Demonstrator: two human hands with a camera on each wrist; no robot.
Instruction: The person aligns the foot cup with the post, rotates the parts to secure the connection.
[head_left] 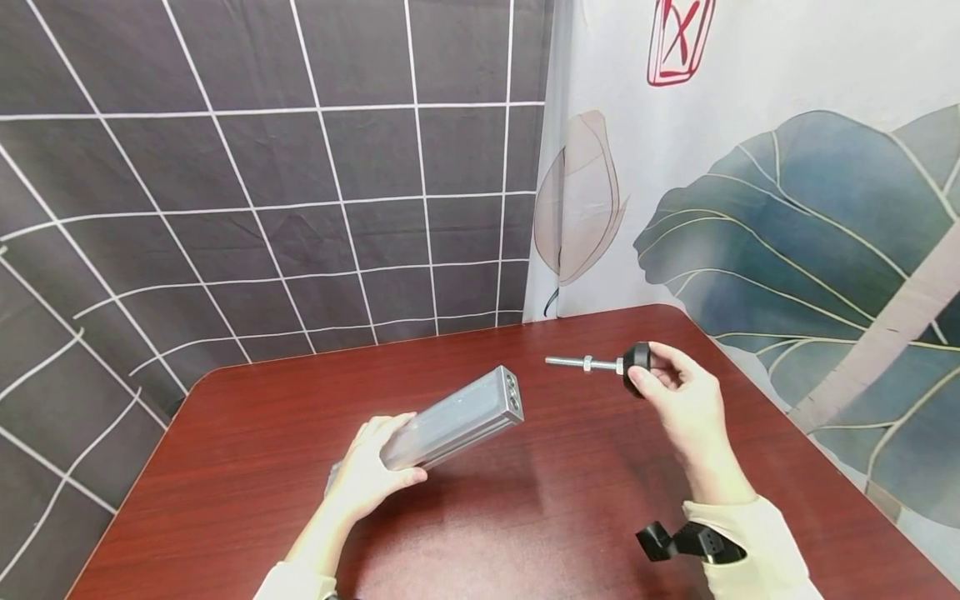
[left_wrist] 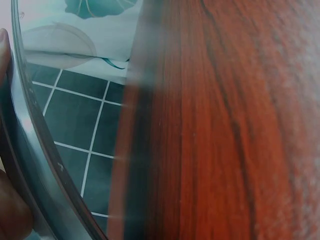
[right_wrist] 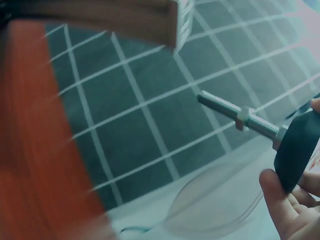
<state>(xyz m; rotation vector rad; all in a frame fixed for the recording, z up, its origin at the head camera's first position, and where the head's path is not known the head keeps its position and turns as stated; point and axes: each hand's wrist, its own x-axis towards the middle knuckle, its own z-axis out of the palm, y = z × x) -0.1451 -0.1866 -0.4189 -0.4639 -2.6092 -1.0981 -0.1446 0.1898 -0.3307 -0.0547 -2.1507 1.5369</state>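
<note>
My left hand (head_left: 369,467) grips a silver metal profile bar (head_left: 457,417) around its near end, holding it tilted above the table. The bar's far end face shows several holes. In the left wrist view, the bar (left_wrist: 40,145) runs along the left edge with a thumb and finger on it. My right hand (head_left: 690,400) pinches the black round base of a leveling foot (head_left: 636,369). Its threaded stud points left toward the bar's end, a gap apart. In the right wrist view, nuts sit on the stud of the leveling foot (right_wrist: 245,119).
A dark red wooden table (head_left: 465,542) lies under both hands. Behind it hangs a grey curtain with white grid lines (head_left: 367,158), and to the right a white curtain with leaf prints (head_left: 787,225). A black wrist camera (head_left: 690,542) is strapped on the right sleeve.
</note>
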